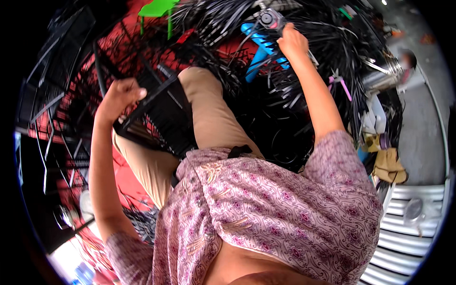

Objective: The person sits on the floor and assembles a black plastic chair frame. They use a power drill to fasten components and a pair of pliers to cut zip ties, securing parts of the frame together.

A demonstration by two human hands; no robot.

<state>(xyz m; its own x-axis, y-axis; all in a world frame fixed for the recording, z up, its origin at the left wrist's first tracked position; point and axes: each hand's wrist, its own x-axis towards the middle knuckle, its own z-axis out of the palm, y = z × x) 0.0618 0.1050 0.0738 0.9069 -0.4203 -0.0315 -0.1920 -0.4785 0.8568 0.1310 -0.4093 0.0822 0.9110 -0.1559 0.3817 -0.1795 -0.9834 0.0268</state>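
Across my lap lies a black frame with woven black strips, tilted up toward the left. My left hand is closed on its upper left edge, thumb toward the middle. At the far end of my reach, my right hand is closed around part of a grey tool with a round ringed cap. The tool's handle is mostly hidden by my fingers. Just below the tool is a blue stool-like object, partly covered by loose black strips.
A green plastic chair stands far left on red flooring. Black metal frames crowd the left. Pink-handled scissors, a shiny metal cylinder and a tan glove-like piece lie right, beside a ribbed metal sheet.
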